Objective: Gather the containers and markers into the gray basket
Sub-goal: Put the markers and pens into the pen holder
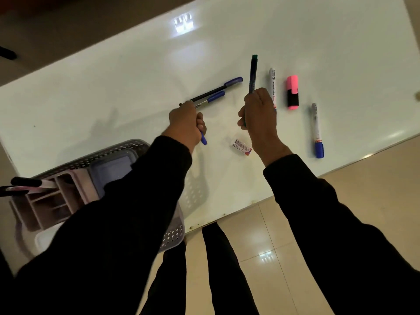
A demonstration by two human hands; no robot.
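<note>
Judging by the layout, you are partway through. Your left hand [187, 123] is curled round a bundle of pens [218, 90], two blue-capped ones sticking out beyond the knuckles and a blue end showing below the fist. Your right hand [259, 114] grips a green marker [253, 73] upright, its cap pointing away from you. Both fists hang above the worktop [113, 87], so none of what you hold is in the basket yet.

The gray basket [175, 235] sits at the near left corner of the worktop, partly under your left sleeve. It already holds a pink organizer [47, 201] with divided compartments and a blue container [111, 169] beside it; two dark markers [25, 185] poke out over the organizer's left side. The containers look gathered, as far as your arm lets me see.

Left on the worktop: a white marker [272, 83] just beside your right hand, a pink highlighter [292, 92] next to that, and a blue-capped marker [317, 130] farther right, near the edge. A small white tube [241, 146] lies between your wrists; I cannot tell whether it counts as one of the task's things.

I'd say you should drop both handfuls first, then come back for the three on the right. Nothing blocks the way to the basket except your own left arm across it. A dark object [8, 53] lies off the worktop at far left, too dim to name.
</note>
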